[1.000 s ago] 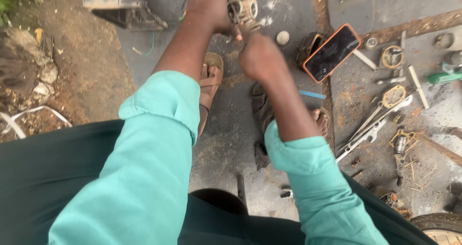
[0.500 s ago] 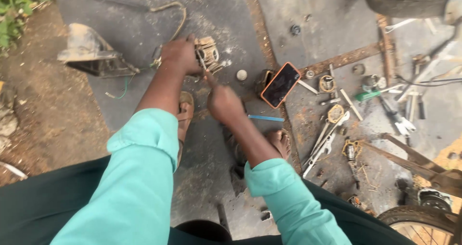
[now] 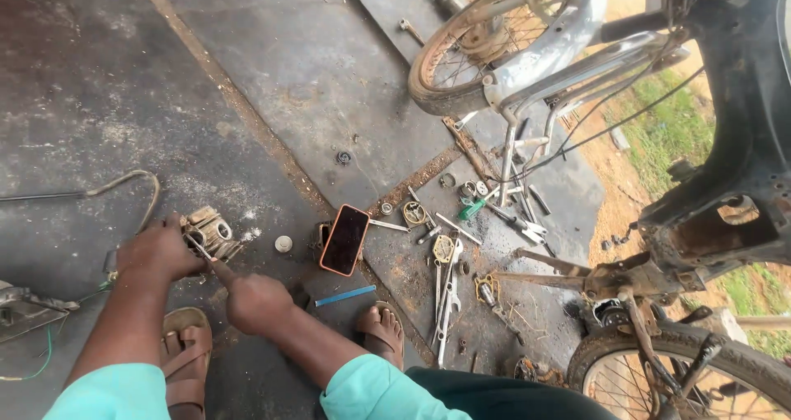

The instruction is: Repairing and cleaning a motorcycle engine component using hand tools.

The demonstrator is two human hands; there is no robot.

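1. The left hand [image 3: 156, 251] reaches forward from a bent arm, knuckles up, clasped on a small grimy engine part [image 3: 212, 230] on the concrete floor [image 3: 288, 82].
2. The right hand [image 3: 254, 300] is clenched round a thin tool [image 3: 206, 253] angled into that part.
3. Right of them lie a phone [image 3: 344, 239] and spanners [image 3: 445, 300].

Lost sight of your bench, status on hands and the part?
Left hand steadying the metal engine part on the ground. Right hand holds a thin tool against it. Phone lies close by, apart.
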